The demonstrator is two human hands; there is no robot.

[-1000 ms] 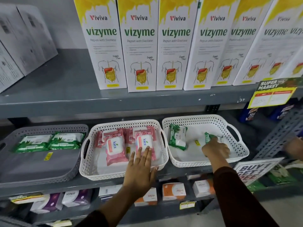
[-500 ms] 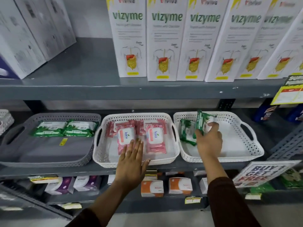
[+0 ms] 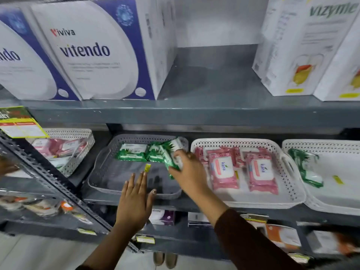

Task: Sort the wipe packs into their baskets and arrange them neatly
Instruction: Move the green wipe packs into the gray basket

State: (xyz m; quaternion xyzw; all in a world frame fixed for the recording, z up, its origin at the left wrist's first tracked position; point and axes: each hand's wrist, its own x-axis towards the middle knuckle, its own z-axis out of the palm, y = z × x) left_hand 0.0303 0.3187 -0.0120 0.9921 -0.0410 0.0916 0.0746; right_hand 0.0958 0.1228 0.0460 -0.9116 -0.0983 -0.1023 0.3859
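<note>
Left hand: bare left hand (image 3: 134, 203), at 6 o'clock of the frame, fingers straight and spread, palm down over the front rim of the grey perforated plastic basket (image 3: 101, 189); holds nothing.
Right hand: bare right hand (image 3: 190, 171), dark sleeve behind it, closed around a green soft-film wipe pack (image 3: 171, 159), which stands tilted on edge at the basket's 2 o'clock corner.
Task item: held pack hangs over the grey basket, just beside the two flat green wipe packs (image 3: 144, 152) along its far wall; contact with them cannot be told through the blur.
Step in hand (judgement): set the green pack down next to its like.
How to do it well: turn the pack flat, label up, before letting go; lay it in the free space at 3 o'clock of the row, edge against edge, not on top; the left hand can steady the basket rim so it does not slide back.
Risk (judgement): slick film, so a pack released on edge will likely topple askew.
Count, green: three in or over the grey basket; one more lies in the white perforated basket at far right (image 3: 319, 147).
Count, pink: the white perforated middle basket (image 3: 253, 201) holds two pink Kara wipe packs (image 3: 243, 171) in front, more behind, number unclear.
Count, baskets: four in view, including one white basket at 9 o'clock (image 3: 78, 132), contents blurred.
Far: white and blue cartons (image 3: 93, 49) on the upper grey metal shelf (image 3: 194, 114).
</note>
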